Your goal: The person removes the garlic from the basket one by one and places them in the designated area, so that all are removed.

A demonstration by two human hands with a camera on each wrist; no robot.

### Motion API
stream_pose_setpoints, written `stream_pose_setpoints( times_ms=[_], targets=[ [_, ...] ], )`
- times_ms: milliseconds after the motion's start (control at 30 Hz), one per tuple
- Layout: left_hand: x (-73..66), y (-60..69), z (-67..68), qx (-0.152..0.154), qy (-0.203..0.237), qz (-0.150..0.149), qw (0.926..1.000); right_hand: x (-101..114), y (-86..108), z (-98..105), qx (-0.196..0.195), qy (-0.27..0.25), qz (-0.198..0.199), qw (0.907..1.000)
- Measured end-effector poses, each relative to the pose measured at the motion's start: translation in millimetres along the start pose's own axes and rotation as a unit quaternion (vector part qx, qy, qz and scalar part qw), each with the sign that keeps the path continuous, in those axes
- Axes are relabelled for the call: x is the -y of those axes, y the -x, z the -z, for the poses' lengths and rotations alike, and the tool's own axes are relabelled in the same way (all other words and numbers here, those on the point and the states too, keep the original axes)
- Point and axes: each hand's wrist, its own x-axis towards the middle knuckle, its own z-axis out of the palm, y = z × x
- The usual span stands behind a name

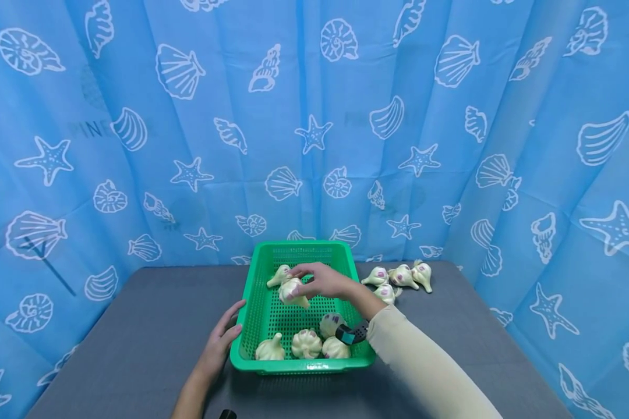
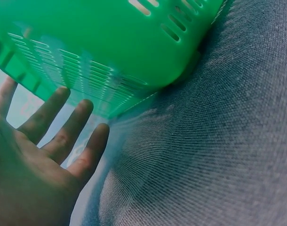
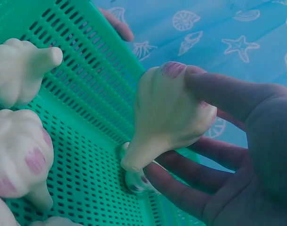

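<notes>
A green perforated basket (image 1: pixel 367 356) holds several garlic bulbs, four of them near its front edge, such as one bulb (image 1: pixel 306 343). My right hand (image 1: pixel 322 280) pinches a garlic bulb (image 3: pixel 169 106) between thumb and fingers above the basket's back left part. Another bulb (image 1: pixel 279 276) lies just behind it, by the left wall. At the basket's left rim rests my left hand (image 1: pixel 217 346), fingers extended. In the left wrist view the left hand (image 2: pixel 49 150) has its fingers spread beside the basket's outer wall (image 2: pixel 120 42).
Several garlic bulbs (image 1: pixel 403 276) lie in a group on the grey table (image 1: pixel 157 326), right of the basket. A blue curtain (image 1: pixel 314 105) with shell prints hangs behind and at the sides. A small black object (image 1: pixel 228 414) shows at the front edge.
</notes>
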Motion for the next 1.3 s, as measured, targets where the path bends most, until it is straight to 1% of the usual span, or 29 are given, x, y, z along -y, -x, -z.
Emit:
stream_pose_setpoints(
  times_ms=[133,267,367,600,700,867,1067,1133,1300],
  targets=[
    [0.1,0.0,-0.2,0.0,-0.001,0.001,1.0,2.1,8.4,7.0,-0.005,0.011,0.03,0.9995],
    [0.5,0.2,-0.1,0.002,-0.004,-0.002,1.0,4.4,18.0,13.4,-0.018,0.002,0.039,0.9991],
    [0.4,0.6,0.2,0.001,-0.006,0.0,1.0,2.0,24.7,19.0,-0.029,-0.01,0.045,0.9985],
    [0.6,1.8,1.3,0.001,-0.007,0.003,1.0,-6.6,36.9,29.0,-0.084,-0.023,0.055,0.9947],
    [0.2,2.2,1.5,0.002,-0.005,0.0,1.0,-7.9,42.1,32.5,-0.113,-0.022,0.064,0.9913],
    [-1.3,1.6,0.6,0.006,-0.003,0.006,1.0,-9.1,50.8,40.5,-0.167,-0.003,0.068,0.9837],
    [-1.0,1.3,0.6,0.003,-0.005,0.011,0.9999,-13.6,60.4,51.3,-0.207,-0.017,0.084,0.9745],
    [-0.6,1.1,0.7,0.004,-0.004,0.01,0.9999,-13.8,64.7,54.5,-0.218,-0.009,0.087,0.9719],
    [0.2,0.5,0.7,0.005,0.002,0.01,0.9999,-19.2,74.9,62.4,-0.248,0.032,0.079,0.965]
  ],
)
